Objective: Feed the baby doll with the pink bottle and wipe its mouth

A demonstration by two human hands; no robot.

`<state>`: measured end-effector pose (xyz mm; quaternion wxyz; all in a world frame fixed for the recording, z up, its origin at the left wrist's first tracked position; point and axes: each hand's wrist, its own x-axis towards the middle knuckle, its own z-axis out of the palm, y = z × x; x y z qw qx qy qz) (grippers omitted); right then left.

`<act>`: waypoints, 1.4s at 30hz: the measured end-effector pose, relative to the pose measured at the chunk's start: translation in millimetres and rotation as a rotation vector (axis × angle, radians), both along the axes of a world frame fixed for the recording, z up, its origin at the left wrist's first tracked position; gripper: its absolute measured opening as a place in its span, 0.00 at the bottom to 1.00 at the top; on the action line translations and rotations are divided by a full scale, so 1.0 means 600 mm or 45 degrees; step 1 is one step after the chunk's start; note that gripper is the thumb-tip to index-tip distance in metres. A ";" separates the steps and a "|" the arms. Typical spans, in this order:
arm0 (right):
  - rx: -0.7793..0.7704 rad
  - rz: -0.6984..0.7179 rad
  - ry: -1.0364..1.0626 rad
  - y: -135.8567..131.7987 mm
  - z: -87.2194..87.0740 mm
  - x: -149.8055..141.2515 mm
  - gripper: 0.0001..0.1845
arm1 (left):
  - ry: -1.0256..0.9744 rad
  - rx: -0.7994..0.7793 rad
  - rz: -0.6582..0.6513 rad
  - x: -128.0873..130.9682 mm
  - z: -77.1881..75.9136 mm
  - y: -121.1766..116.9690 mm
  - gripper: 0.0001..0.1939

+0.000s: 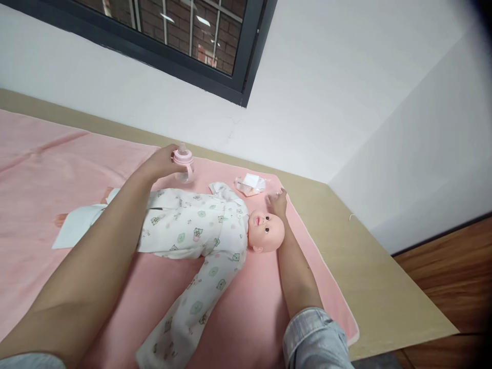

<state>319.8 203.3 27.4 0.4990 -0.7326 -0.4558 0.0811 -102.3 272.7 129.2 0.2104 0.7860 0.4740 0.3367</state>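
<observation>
A baby doll (267, 231) lies on its back on a pink blanket (246, 307), dressed in a white printed outfit (196, 220) with its head to the right. Beyond its body, my left hand (163, 163) is closed around a clear baby bottle (185, 166) with a pink collar and handles, held upright with the teat uncovered. Past the doll's head, my right hand (279, 203) has its fingers on a small clear plastic piece (273, 196), whose exact kind I cannot make out. My right forearm passes close beside the head.
A clear plastic packet (250, 183) with a white label lies between the bottle and my right hand. The blanket covers a wooden tabletop (326, 220) against a white wall (307, 92). A dark-framed window (240, 84) is above. The table's edge runs along the lower right.
</observation>
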 end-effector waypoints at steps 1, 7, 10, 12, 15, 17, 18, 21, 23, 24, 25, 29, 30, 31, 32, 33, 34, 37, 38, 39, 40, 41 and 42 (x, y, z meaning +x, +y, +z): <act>0.007 -0.002 0.054 0.000 0.014 0.002 0.40 | -0.061 0.002 -0.036 0.009 0.009 -0.009 0.29; 0.427 0.301 0.400 -0.020 0.131 -0.024 0.37 | -0.315 -0.022 -0.119 0.084 0.056 -0.067 0.28; 0.577 0.573 0.378 -0.050 0.182 -0.077 0.38 | -0.217 0.066 -0.205 0.115 0.065 -0.089 0.25; 0.628 0.762 0.332 -0.078 0.207 -0.122 0.39 | -0.140 0.122 -0.261 0.128 0.067 -0.104 0.26; 0.606 0.932 0.182 -0.116 0.229 -0.185 0.41 | -0.024 0.188 -0.318 0.140 0.072 -0.131 0.25; 0.610 0.956 0.102 -0.132 0.233 -0.212 0.41 | 0.040 0.218 -0.340 0.145 0.078 -0.151 0.24; 0.609 0.952 0.068 -0.137 0.234 -0.221 0.41 | 0.057 0.230 -0.349 0.147 0.082 -0.160 0.23; 0.570 0.941 0.006 -0.144 0.231 -0.235 0.39 | 0.063 0.263 -0.379 0.152 0.088 -0.180 0.21; 0.523 0.961 -0.011 -0.147 0.228 -0.240 0.39 | 0.050 0.282 -0.392 0.152 0.090 -0.186 0.24; 0.498 0.976 -0.021 -0.149 0.227 -0.243 0.39 | 0.042 0.282 -0.392 0.152 0.091 -0.188 0.26; 0.476 0.992 -0.029 -0.150 0.226 -0.245 0.39 | 0.032 0.279 -0.388 0.151 0.091 -0.190 0.29; 0.430 1.067 0.021 -0.151 0.220 -0.254 0.45 | -0.037 0.250 -0.401 0.150 0.095 -0.196 0.33; 0.424 1.077 0.056 -0.150 0.217 -0.255 0.48 | -0.054 0.243 -0.405 0.151 0.097 -0.198 0.33; 0.420 1.078 0.088 -0.148 0.215 -0.256 0.50 | -0.068 0.238 -0.405 0.152 0.098 -0.201 0.33; 0.418 1.069 0.114 -0.147 0.214 -0.258 0.51 | -0.077 0.233 -0.403 0.154 0.100 -0.203 0.34; 0.420 1.053 0.131 -0.146 0.212 -0.258 0.52 | -0.086 0.232 -0.398 0.155 0.101 -0.206 0.34; 0.425 1.037 0.138 -0.146 0.212 -0.259 0.52 | -0.090 0.233 -0.391 0.156 0.102 -0.208 0.34; 0.454 1.005 0.123 -0.142 0.212 -0.252 0.52 | -0.030 0.244 -0.360 0.155 0.104 -0.216 0.39; 0.467 0.995 0.113 -0.140 0.213 -0.246 0.52 | 0.017 0.255 -0.347 0.152 0.105 -0.220 0.41; 0.485 0.977 0.100 -0.136 0.213 -0.237 0.52 | 0.065 0.272 -0.338 0.149 0.106 -0.226 0.42; 0.509 0.947 0.087 -0.131 0.214 -0.224 0.52 | 0.104 0.294 -0.339 0.146 0.108 -0.233 0.43; 0.536 0.906 0.071 -0.124 0.214 -0.209 0.53 | 0.130 0.316 -0.350 0.141 0.110 -0.243 0.42; 0.563 0.855 0.053 -0.116 0.213 -0.191 0.53 | 0.147 0.328 -0.379 0.137 0.113 -0.254 0.39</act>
